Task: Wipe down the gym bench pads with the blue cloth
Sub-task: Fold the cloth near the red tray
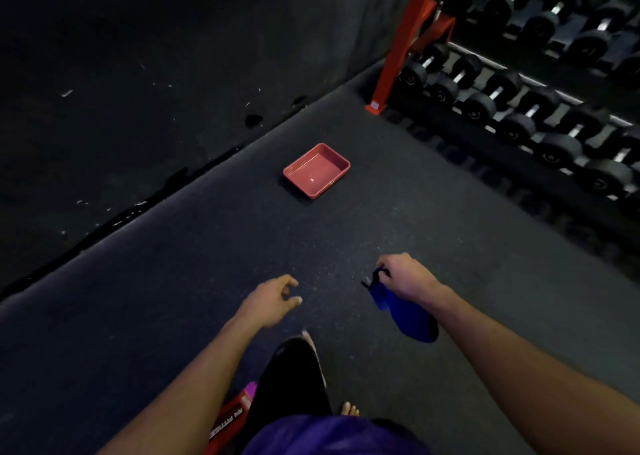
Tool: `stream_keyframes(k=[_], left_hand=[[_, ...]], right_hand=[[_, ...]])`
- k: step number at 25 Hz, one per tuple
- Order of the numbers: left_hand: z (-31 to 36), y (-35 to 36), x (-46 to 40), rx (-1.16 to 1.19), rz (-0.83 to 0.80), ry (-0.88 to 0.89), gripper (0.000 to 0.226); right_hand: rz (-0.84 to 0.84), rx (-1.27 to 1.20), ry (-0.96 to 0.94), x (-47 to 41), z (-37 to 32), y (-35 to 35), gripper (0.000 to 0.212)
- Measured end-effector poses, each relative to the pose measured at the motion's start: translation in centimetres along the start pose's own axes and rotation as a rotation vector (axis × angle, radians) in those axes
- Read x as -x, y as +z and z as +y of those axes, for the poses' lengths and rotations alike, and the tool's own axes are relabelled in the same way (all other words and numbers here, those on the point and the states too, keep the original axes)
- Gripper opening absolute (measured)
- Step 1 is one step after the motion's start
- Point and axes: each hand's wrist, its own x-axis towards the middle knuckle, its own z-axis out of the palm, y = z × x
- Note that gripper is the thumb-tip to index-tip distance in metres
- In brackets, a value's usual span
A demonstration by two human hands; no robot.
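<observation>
Right hand grips a blue cloth hanging over dark floor. Left hand hangs empty, fingers loosely curled. Red tray lies ahead.

White lettering on the red frame (blurred) cannot be read.

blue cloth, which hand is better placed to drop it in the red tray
Right. The right hand already has its grip on the blue cloth, which hangs below it. The left hand holds nothing. The red tray sits on the floor ahead, apart from both hands.
</observation>
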Motion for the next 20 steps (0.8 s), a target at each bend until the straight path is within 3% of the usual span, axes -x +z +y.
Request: stream_keyframes(k=[8,12,14,17,18,20], left_hand=[[2.1,-9.9,-14.7,0.257,-0.005,0.006,0.023],[6.3,-15.9,-19.6,0.290,-0.098,0.156,0.041],[8.8,-18.2,-22.0,0.313,-0.103,0.237,0.069],[12.6,-20.8,-26.6,0.270,-0.073,0.297,0.113],[13.6,-21.8,-28.0,0.248,-0.009,0.286,0.113],[14.5,-24.5,-31.6,0.237,0.220,0.258,0.087]], right_hand=[[0.055,-0.277,0.207,-17.6,-2.2,-9.1,0.011],[0.147,-0.407,0.274,-24.8,-5.2,-14.7,0.007],[0.232,-0.629,0.345,-28.7,-6.4,-16.6,0.006],[0.241,-1.190,0.461,-34.5,-8.0,-19.7,0.010],[0.230,-1.338,0.482,-36.2,-8.3,-20.9,0.011],[0.216,-1.522,0.463,-39.6,-8.5,-23.4,0.013]])
